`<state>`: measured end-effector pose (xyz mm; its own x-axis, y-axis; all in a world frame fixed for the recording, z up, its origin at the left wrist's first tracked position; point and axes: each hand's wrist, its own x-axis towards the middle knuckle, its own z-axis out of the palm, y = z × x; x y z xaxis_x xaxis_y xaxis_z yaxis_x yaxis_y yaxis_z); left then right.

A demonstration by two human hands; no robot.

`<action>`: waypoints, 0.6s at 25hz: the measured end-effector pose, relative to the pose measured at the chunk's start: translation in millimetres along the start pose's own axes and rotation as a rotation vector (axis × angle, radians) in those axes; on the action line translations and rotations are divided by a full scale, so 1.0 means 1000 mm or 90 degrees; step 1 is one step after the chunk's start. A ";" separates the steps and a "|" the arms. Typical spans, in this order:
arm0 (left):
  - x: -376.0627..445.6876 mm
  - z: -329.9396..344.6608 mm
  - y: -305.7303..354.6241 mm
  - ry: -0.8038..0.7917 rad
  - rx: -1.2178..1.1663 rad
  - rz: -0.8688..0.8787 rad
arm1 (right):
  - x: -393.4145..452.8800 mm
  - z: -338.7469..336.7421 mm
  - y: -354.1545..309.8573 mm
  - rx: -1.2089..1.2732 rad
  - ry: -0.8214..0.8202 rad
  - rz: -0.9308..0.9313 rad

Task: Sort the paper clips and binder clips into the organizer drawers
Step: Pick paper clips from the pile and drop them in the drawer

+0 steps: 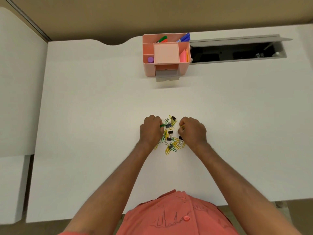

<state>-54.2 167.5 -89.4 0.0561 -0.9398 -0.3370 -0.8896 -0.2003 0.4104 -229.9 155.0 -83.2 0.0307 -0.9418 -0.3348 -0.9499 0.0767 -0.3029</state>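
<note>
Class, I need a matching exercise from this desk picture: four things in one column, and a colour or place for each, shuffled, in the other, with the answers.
Things:
1. organizer
2. binder clips
3. left hand
4. glue stick cap

Descriptions:
A. purple, in a front-left compartment
B. pinches a green paper clip
C. pink, with a drawer pulled open
D. black, scattered in the pile

Pairs: 1-C, 2-D, 3-B, 4-A

light: even, bright | shadows: soft, faint | focus: slightly soft | edges: wide-angle bowing
</note>
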 end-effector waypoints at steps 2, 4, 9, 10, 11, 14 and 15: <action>0.001 0.000 0.002 -0.008 -0.006 -0.003 | 0.001 -0.003 0.001 -0.001 -0.012 -0.004; 0.003 -0.001 0.002 -0.008 -0.053 -0.017 | 0.001 -0.006 0.003 0.041 -0.027 -0.003; 0.009 -0.010 -0.004 -0.003 -0.309 -0.065 | 0.006 -0.019 0.009 0.393 -0.081 0.085; 0.011 -0.013 -0.004 -0.010 -0.362 -0.078 | 0.008 -0.023 0.008 0.467 -0.097 0.102; 0.013 -0.017 -0.003 -0.013 -0.407 -0.088 | 0.011 -0.028 0.006 0.534 -0.114 0.111; 0.024 -0.031 0.001 0.011 -0.479 -0.097 | 0.029 -0.050 -0.005 0.632 -0.109 0.087; 0.029 -0.036 0.002 0.027 -0.487 -0.092 | 0.039 -0.059 -0.011 0.633 -0.090 0.065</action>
<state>-38.4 129.9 -67.3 0.1794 -0.8964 -0.4053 -0.3129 -0.4425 0.8404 -236.4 98.3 -39.7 0.0621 -0.8731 -0.4835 -0.2617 0.4533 -0.8521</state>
